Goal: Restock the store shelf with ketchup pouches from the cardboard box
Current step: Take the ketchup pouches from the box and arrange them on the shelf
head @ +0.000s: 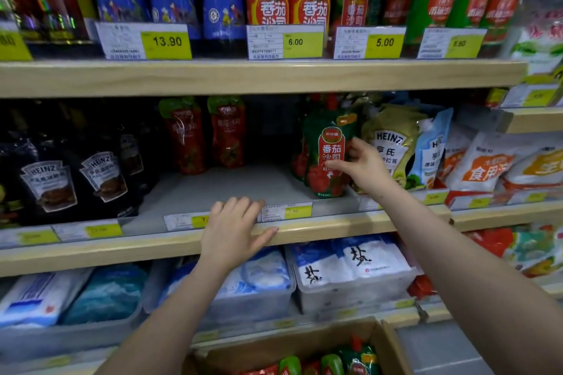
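A red-and-green ketchup pouch (327,158) stands upright at the front right of the middle shelf (335,227). My right hand (364,166) pinches its right side with fingers and thumb. My left hand (233,230) rests flat on the shelf's wooden front edge, fingers apart, holding nothing. Two more ketchup pouches (210,134) stand further back on the grey shelf floor. The cardboard box (393,347) sits at the bottom of the view, with several green-topped pouches (332,364) showing inside.
Dark Heinz sauce pouches (76,176) fill the shelf's left side; Heinz salad-dressing pouches (396,146) and white bags stand to the right. Bottles line the upper shelf (259,77). Plastic bins of salt bags (350,271) sit below. Bare grey shelf floor lies between the pouches.
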The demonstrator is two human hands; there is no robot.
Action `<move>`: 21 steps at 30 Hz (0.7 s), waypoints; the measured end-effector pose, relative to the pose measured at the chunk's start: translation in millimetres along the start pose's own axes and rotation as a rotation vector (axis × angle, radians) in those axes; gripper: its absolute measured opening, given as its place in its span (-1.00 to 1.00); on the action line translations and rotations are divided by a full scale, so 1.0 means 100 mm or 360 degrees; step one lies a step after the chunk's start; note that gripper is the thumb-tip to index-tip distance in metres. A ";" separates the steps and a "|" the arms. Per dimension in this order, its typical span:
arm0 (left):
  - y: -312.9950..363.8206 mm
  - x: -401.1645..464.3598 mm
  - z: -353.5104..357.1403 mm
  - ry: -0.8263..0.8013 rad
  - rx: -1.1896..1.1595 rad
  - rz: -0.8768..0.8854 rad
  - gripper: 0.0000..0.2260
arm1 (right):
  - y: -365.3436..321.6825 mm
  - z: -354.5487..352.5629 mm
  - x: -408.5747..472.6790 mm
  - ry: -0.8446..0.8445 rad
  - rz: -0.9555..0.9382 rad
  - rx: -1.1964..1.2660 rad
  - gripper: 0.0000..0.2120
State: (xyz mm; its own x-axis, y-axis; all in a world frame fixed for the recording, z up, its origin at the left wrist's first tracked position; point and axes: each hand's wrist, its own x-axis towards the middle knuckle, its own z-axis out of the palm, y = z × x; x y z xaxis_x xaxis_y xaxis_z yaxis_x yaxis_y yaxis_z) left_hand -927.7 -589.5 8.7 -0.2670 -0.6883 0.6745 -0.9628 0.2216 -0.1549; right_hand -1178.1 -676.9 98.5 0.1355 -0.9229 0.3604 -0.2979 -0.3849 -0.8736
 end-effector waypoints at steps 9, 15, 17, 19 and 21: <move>0.01 -0.01 0.02 0.0007 -0.0003 -0.0010 -0.57 | 0.19 0.09 0.05 -0.0073 0.0231 -0.0039 -0.49; 0.00 -0.01 0.02 -0.0025 -0.0027 -0.0039 -0.55 | 0.24 0.23 -0.05 0.0180 0.0312 -0.0512 -0.33; 0.01 -0.01 0.01 -0.0016 -0.0022 -0.0039 -0.55 | 0.23 0.29 -0.04 0.0230 0.0359 -0.0577 -0.35; 0.01 -0.01 0.01 0.0010 -0.0008 -0.0032 -0.56 | 0.22 0.34 0.01 0.0237 0.0382 -0.0569 -0.37; 0.01 -0.01 0.01 0.0030 -0.0002 -0.0023 -0.55 | 0.21 0.38 0.07 0.0210 0.0379 -0.0546 -0.37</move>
State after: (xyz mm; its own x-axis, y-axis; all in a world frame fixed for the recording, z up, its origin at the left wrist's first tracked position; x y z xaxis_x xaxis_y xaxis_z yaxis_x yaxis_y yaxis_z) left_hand -928.6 -589.2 7.5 -0.2519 -0.6784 0.6902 -0.9665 0.2125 -0.1439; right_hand -1147.8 -691.0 69.9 -0.0902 -0.9714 0.2198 -0.6060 -0.1216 -0.7861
